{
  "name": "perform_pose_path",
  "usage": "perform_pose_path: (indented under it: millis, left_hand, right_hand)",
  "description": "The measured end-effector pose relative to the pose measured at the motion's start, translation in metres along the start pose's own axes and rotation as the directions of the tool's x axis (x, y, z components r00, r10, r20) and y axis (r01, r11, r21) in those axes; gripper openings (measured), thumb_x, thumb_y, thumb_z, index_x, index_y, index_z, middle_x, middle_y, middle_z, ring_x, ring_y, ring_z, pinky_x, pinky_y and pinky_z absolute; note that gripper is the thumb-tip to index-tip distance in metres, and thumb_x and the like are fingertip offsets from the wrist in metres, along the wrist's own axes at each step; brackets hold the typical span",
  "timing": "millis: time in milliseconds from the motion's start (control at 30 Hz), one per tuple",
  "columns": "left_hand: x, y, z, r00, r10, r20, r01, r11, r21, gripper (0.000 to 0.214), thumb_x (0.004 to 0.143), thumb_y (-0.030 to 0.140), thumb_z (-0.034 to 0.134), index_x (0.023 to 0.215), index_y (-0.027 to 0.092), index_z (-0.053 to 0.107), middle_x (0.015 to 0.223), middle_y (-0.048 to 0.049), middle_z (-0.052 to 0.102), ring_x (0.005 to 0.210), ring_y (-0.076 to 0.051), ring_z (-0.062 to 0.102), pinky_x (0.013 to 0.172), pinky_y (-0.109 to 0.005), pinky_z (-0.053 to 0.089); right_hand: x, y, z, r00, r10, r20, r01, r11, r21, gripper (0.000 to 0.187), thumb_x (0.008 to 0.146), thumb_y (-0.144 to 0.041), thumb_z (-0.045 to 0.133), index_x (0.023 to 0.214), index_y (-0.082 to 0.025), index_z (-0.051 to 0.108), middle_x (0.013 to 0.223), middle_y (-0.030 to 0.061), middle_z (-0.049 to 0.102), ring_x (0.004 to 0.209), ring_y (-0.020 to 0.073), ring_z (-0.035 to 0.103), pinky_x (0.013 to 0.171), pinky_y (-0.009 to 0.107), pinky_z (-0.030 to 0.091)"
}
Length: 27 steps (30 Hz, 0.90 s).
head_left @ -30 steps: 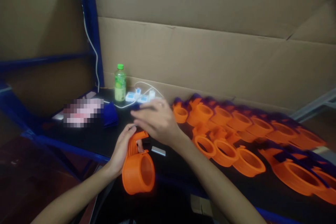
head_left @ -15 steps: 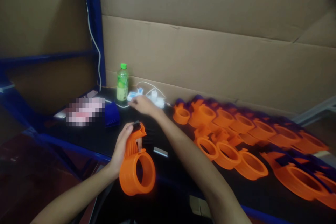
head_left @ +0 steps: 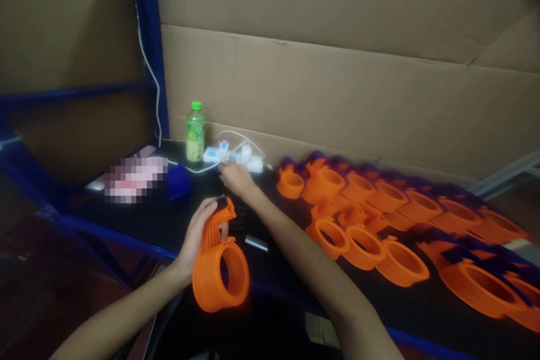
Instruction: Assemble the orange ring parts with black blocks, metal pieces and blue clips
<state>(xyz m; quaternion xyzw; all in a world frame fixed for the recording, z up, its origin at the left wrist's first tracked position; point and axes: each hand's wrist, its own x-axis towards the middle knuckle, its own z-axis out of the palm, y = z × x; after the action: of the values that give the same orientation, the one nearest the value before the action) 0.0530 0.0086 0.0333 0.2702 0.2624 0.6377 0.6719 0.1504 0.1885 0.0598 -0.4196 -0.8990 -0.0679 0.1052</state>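
My left hand (head_left: pixel 197 230) is closed round the grip of an orange tape dispenser (head_left: pixel 220 278), whose open ring hangs below my fingers and faces right. A small black piece (head_left: pixel 221 201) sits at the dispenser's top, by my thumb. Farther out over the dark table, my right hand (head_left: pixel 237 179) has its fingers curled together just in front of the white power strip (head_left: pixel 253 163). Whatever those fingers may hold is hidden. Several dark thin pieces (head_left: pixel 239 218) lie between my hands, and a small silvery strip (head_left: pixel 256 243) rests nearby.
Rows of orange tape dispensers (head_left: pixel 400 261) cover the right side of the table. A green-capped bottle (head_left: pixel 195 132) stands at the back, with a blue stack (head_left: pixel 179 183) and a blurred pink object (head_left: pixel 135 180) to its left. A cardboard wall (head_left: pixel 337 90) rises behind.
My right hand has drawn back slightly from the power strip, toward me and to the right. The left hand keeps its hold on the tape dispenser, almost unmoved.
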Motion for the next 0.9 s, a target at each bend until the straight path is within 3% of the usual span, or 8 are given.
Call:
perform_pose_path:
  millis: [100,267,400,600,767,900]
  left_hand:
    - [0.001,-0.001,-0.001,1.000,-0.005,0.004,0.005,1.000,0.024,0.025,0.088,0.042,0.065,0.100,0.020,0.061,0.057,0.0026,0.058,0.046,-0.011,0.053,0.048,-0.021,0.047]
    - [0.005,-0.001,-0.002,0.999,-0.004,-0.038,0.005,1.000,0.018,0.025,0.088,0.041,0.067,0.100,0.020,0.059,0.063,0.0021,0.060,0.051,-0.011,0.056,0.052,-0.022,0.050]
    - [0.004,-0.001,0.001,0.996,0.004,-0.087,-0.005,1.000,-0.010,0.026,0.085,0.039,0.072,0.095,0.020,0.059,0.069,0.0028,0.059,0.054,-0.010,0.058,0.054,-0.021,0.052]
    - [0.002,0.001,0.007,0.990,0.002,-0.138,-0.011,0.998,-0.064,0.031,0.079,0.037,0.079,0.095,0.019,0.059,0.075,0.0019,0.064,0.056,-0.010,0.061,0.055,-0.020,0.054]
    - [0.003,0.000,0.009,0.990,0.011,-0.143,-0.020,0.998,-0.063,0.031,0.079,0.039,0.078,0.093,0.020,0.059,0.070,0.0028,0.063,0.053,-0.010,0.061,0.053,-0.020,0.054]
    - [0.002,0.001,0.010,0.990,0.048,-0.135,-0.055,0.997,-0.052,0.028,0.080,0.036,0.078,0.092,0.020,0.060,0.070,0.0032,0.064,0.052,-0.008,0.060,0.055,-0.020,0.055]
  right_hand:
    - [-0.001,-0.002,-0.001,0.999,0.039,-0.036,-0.037,0.998,0.042,0.023,0.097,-0.028,0.059,0.113,-0.013,0.064,0.120,0.0099,0.064,0.112,0.0217,0.061,0.098,0.044,0.050]
    - [-0.019,-0.001,-0.014,0.983,0.112,-0.148,-0.078,0.973,0.217,0.017,0.094,-0.018,0.055,0.096,-0.013,0.070,0.107,0.0146,0.070,0.110,0.0255,0.063,0.096,0.040,0.050]
    - [-0.046,-0.001,-0.028,0.948,0.213,-0.237,-0.093,0.897,0.433,0.017,0.092,-0.025,0.058,0.099,-0.017,0.071,0.098,0.0075,0.074,0.093,0.0196,0.069,0.090,0.035,0.054]
    - [-0.094,-0.011,-0.043,0.906,0.300,-0.299,-0.009,0.720,0.694,0.033,0.093,-0.042,0.058,0.105,-0.014,0.070,0.080,0.0064,0.073,0.067,0.0156,0.069,0.054,0.024,0.055]
    - [-0.119,-0.027,-0.048,0.875,0.324,-0.360,0.055,0.672,0.738,0.020,0.087,-0.034,0.069,0.096,-0.017,0.074,0.079,0.0042,0.074,0.063,0.0126,0.066,0.054,0.022,0.052]
    - [-0.124,-0.040,-0.048,0.815,0.273,-0.511,0.153,0.750,0.644,0.011,0.088,-0.028,0.069,0.093,-0.020,0.075,0.080,0.0023,0.073,0.062,0.0105,0.063,0.058,0.022,0.052]
